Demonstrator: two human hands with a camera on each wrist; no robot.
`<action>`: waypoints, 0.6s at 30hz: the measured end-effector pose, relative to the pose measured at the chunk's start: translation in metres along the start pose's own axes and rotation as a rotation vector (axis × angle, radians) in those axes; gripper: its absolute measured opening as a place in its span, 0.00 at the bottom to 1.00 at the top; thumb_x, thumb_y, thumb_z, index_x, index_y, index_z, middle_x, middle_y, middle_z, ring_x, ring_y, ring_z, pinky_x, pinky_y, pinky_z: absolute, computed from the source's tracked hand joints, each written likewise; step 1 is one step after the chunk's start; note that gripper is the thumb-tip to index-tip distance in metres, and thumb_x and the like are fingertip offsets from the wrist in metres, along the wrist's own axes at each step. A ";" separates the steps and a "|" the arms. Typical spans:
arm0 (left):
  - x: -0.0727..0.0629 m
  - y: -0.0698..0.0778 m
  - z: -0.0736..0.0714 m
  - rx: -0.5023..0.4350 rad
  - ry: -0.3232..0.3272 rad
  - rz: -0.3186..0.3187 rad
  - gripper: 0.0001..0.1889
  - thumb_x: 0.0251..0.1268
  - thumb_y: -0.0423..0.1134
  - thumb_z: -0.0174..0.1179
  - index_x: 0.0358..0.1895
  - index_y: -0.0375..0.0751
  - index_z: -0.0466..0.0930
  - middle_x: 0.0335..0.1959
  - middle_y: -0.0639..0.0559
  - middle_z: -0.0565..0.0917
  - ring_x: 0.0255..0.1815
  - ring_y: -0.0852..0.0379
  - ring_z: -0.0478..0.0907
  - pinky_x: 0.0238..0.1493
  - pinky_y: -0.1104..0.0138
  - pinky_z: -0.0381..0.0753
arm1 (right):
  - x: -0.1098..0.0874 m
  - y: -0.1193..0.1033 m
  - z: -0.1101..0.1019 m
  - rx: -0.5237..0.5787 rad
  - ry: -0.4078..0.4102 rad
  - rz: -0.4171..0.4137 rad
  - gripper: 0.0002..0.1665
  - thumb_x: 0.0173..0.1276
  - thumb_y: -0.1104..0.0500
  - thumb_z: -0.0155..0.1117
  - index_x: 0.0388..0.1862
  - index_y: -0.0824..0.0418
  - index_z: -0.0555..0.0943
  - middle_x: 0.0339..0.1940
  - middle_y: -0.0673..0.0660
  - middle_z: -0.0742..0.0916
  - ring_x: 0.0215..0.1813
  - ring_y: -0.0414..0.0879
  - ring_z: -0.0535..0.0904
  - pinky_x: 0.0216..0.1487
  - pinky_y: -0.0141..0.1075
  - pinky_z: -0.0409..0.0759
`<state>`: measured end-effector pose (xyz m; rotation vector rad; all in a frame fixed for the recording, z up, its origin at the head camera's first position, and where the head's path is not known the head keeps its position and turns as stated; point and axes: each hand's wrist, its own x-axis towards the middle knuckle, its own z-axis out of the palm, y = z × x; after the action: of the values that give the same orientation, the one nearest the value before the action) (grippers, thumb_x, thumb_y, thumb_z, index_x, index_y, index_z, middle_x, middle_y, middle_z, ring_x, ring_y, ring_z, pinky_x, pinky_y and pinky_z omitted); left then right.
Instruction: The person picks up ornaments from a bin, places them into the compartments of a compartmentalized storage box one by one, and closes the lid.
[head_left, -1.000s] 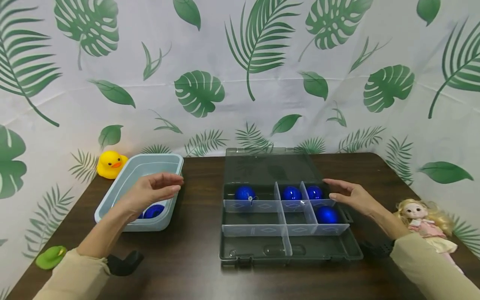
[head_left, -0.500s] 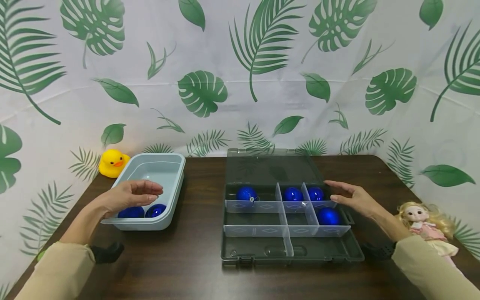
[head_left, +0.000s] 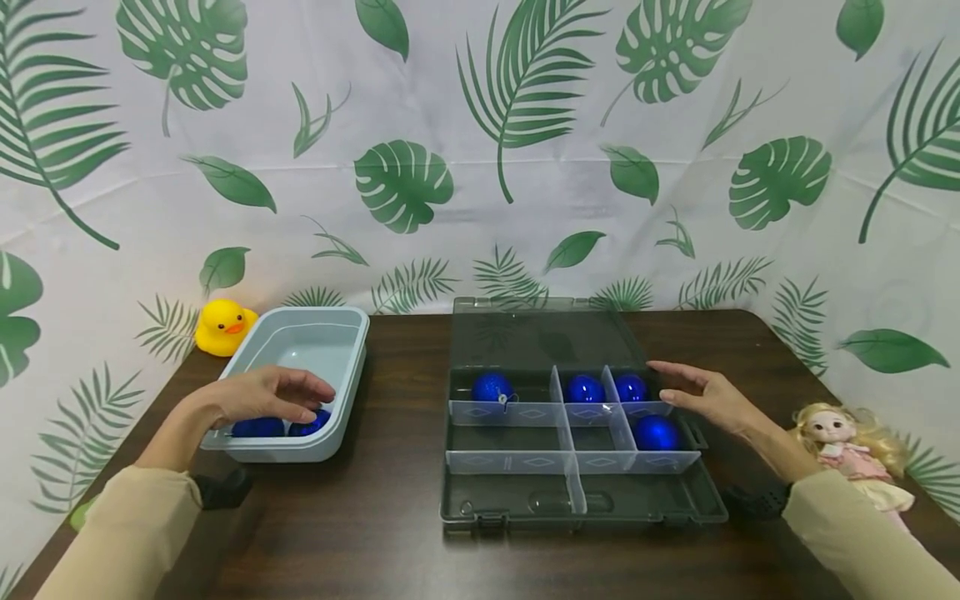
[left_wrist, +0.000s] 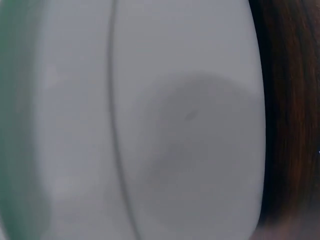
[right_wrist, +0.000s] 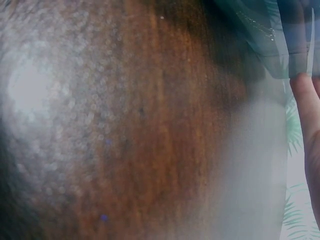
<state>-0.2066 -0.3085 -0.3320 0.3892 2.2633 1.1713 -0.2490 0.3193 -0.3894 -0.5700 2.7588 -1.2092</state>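
Observation:
A pale blue plastic bin (head_left: 281, 452) stands at the left with two blue baubles in its near end: a left one (head_left: 257, 428) and a right one (head_left: 303, 429). My left hand (head_left: 266, 395) hovers over them, thumb and fingers apart; the thumb tip is close to the right bauble, contact unclear. On the right lies a smoky clear divider box (head_left: 510, 504), lid back. Its far row holds a glittery bauble (head_left: 491, 388) and two shiny ones (head_left: 585, 389); a matte one (head_left: 656, 433) sits nearer. My right hand (head_left: 708, 402) is at the box's right edge, fingers extended.
A yellow rubber duck (head_left: 223, 327) is behind the bin's left side. A green toy (head_left: 78, 517) is partly hidden by the left sleeve. At the right a blonde doll (head_left: 851, 450) lies beside the right forearm. Leaf-patterned cloth (head_left: 517, 225) stands behind the table (head_left: 397, 517).
My left hand has moved back left over the bin's near end, then lowered slightly toward the right bauble. The right hand stays by the box; the view has shifted a little.

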 end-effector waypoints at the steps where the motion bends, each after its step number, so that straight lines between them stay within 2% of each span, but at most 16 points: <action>1: 0.001 0.000 0.001 -0.005 -0.008 -0.008 0.26 0.60 0.41 0.63 0.61 0.36 0.71 0.60 0.40 0.75 0.63 0.41 0.70 0.63 0.45 0.66 | 0.000 0.000 0.000 0.004 0.000 0.000 0.29 0.70 0.56 0.57 0.67 0.64 0.66 0.66 0.68 0.72 0.61 0.44 0.73 0.51 0.29 0.78; 3: 0.002 0.001 0.002 -0.011 -0.024 -0.013 0.26 0.60 0.40 0.64 0.60 0.35 0.71 0.59 0.40 0.76 0.63 0.40 0.69 0.64 0.45 0.65 | 0.000 0.001 0.001 0.011 -0.003 0.003 0.30 0.70 0.56 0.57 0.67 0.64 0.66 0.66 0.68 0.72 0.61 0.45 0.73 0.50 0.26 0.77; 8: 0.004 0.002 0.006 -0.006 -0.036 -0.035 0.27 0.59 0.41 0.64 0.61 0.35 0.71 0.58 0.41 0.77 0.63 0.41 0.70 0.64 0.42 0.62 | 0.000 0.000 0.002 0.007 -0.005 0.003 0.30 0.70 0.56 0.57 0.67 0.65 0.66 0.66 0.69 0.72 0.63 0.62 0.68 0.50 0.28 0.78; 13: 0.005 0.003 0.007 0.017 -0.023 -0.082 0.27 0.59 0.42 0.64 0.61 0.37 0.72 0.59 0.41 0.76 0.58 0.45 0.71 0.63 0.41 0.62 | -0.001 -0.001 0.001 0.005 -0.003 0.001 0.29 0.70 0.56 0.57 0.67 0.65 0.66 0.66 0.69 0.72 0.63 0.64 0.67 0.49 0.23 0.75; 18: 0.005 0.005 0.008 0.051 -0.020 -0.113 0.27 0.59 0.44 0.65 0.60 0.36 0.73 0.56 0.43 0.78 0.55 0.50 0.70 0.60 0.42 0.63 | 0.000 -0.001 0.000 0.002 -0.005 0.002 0.30 0.70 0.56 0.57 0.68 0.64 0.66 0.66 0.69 0.72 0.63 0.61 0.69 0.49 0.24 0.76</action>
<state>-0.2057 -0.2986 -0.3335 0.2875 2.2701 1.0504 -0.2486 0.3185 -0.3884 -0.5688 2.7535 -1.2084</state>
